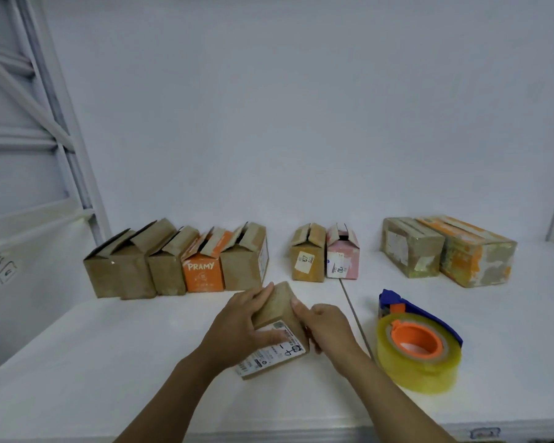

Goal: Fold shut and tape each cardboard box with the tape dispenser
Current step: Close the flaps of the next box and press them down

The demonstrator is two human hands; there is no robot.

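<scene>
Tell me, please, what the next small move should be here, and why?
Probably the right hand should let go and reach for the tape dispenser. Both hands grip the small labelled box, whose far end looks closed, while the dispenser lies untouched on the table to the right; the left hand could steady the box.

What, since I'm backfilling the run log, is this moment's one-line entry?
left hand: grips small box | right hand: grips small box | tape dispenser: untouched on table

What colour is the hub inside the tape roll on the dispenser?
Orange: the hub sits inside the clear yellowish tape roll, shown in the head view.
</scene>
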